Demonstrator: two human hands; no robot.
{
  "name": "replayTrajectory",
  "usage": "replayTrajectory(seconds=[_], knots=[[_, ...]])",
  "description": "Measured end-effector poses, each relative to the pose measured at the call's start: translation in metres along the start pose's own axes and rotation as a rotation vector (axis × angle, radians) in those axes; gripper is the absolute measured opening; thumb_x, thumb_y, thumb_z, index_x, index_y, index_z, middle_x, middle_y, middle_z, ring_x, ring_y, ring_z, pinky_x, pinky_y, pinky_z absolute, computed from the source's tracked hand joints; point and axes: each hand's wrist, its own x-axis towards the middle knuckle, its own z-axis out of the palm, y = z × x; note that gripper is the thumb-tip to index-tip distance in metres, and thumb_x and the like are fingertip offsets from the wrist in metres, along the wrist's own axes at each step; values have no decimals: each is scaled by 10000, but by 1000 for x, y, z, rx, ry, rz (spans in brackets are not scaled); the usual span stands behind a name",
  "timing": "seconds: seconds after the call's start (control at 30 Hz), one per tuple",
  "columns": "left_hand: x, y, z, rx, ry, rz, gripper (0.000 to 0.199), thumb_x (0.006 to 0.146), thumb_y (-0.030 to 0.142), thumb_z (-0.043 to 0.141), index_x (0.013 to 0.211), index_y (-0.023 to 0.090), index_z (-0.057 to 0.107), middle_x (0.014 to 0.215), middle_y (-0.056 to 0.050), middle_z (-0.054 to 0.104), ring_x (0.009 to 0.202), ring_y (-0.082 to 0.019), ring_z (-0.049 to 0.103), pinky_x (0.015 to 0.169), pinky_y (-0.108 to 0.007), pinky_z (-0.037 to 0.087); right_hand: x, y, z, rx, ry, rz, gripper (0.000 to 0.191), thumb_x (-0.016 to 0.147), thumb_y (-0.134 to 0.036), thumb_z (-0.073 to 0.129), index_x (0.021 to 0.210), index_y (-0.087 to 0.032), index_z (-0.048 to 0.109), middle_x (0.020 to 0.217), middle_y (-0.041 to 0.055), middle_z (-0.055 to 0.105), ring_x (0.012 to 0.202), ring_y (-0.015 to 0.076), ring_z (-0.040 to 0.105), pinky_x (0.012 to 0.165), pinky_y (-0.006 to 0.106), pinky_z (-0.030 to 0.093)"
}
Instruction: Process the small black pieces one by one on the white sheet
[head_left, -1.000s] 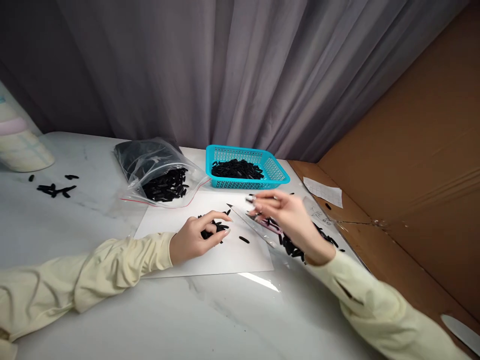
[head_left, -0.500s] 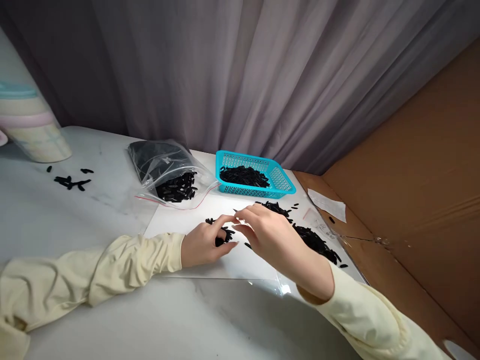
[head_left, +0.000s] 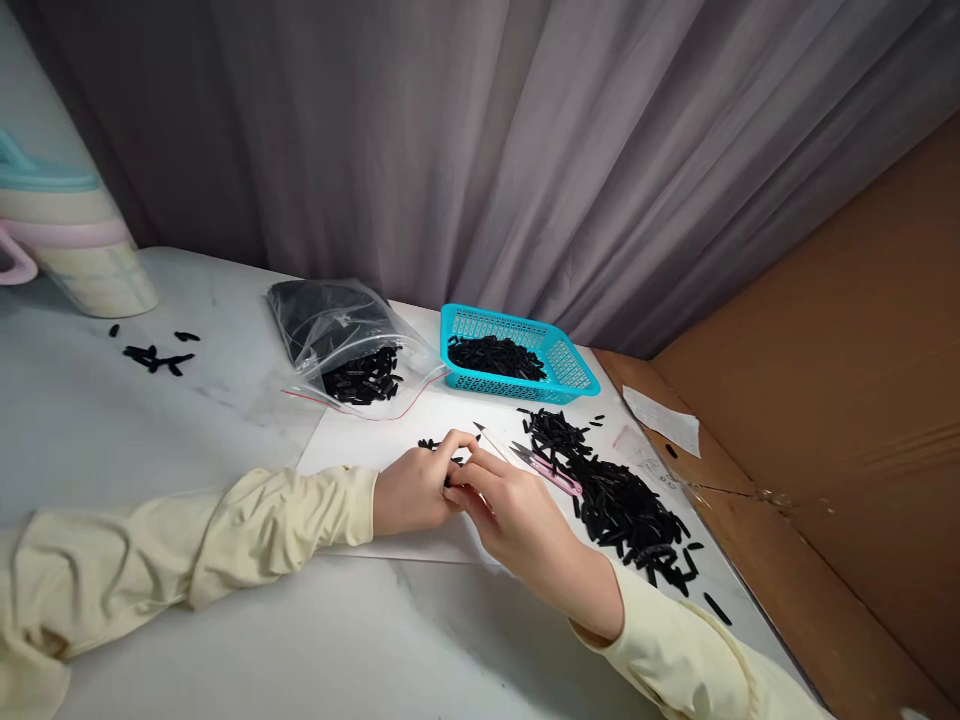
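My left hand rests over the white sheet, its fingers curled, thumb and forefinger closing toward my right fingertips. Meeting it from the right, my right hand has its fingers pinched together. A dark bit shows where the fingertips touch, but the hands mostly hide what they grip. Small, long black pieces lie just behind my left hand. Beyond my right hand are pink-handled snips and a slim white pencil-like tool with a dark tip.
Black pieces form a large heap at the right. More fill a blue basket and an open zip bag. Several lie near a tumbler at the left. A paper slip lies by the cardboard wall.
My right hand has moved down and left to meet my left hand, uncovering the snips and the heap. My left fingers, spread before, have closed in. The view has shifted slightly.
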Motion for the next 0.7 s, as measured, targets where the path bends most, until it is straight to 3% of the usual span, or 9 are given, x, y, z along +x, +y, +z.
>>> replayTrajectory(seconds=[0.1,0.23,0.37,0.5,0.7], knots=[[0,0,1,86,-14,-12,429,675,108,493,1086,184,398,519,77,516,425,-174,550,415,-202,292,2,-1,-1,43,-14,-1,206,815,-19,450,753,-151,595,804,65,608,585,129,515,514,232,348],[-1,-2,2,93,15,112,386,740,153,511,1118,169,438,551,65,558,417,-145,539,420,-198,322,-2,2,-12,222,43,15,201,809,-36,478,714,-157,607,768,51,619,612,129,511,544,238,360],[-3,-3,3,101,123,288,272,844,238,488,1105,160,486,474,95,494,350,-97,452,412,-187,325,-16,14,-22,578,42,270,152,809,-233,581,688,-158,631,631,16,565,537,114,479,485,231,368],[-4,-4,5,115,237,429,243,892,310,475,1051,145,558,499,60,558,374,-83,490,415,-179,362,-32,27,-20,984,-45,551,268,727,-405,679,668,-149,626,559,-19,515,436,73,425,407,207,339],[-4,-4,2,89,204,608,182,892,212,504,983,104,619,686,-52,712,488,-123,619,440,-205,426,-40,30,-10,1311,-81,644,278,689,-389,734,667,-143,605,599,-5,549,496,74,482,379,163,328]])
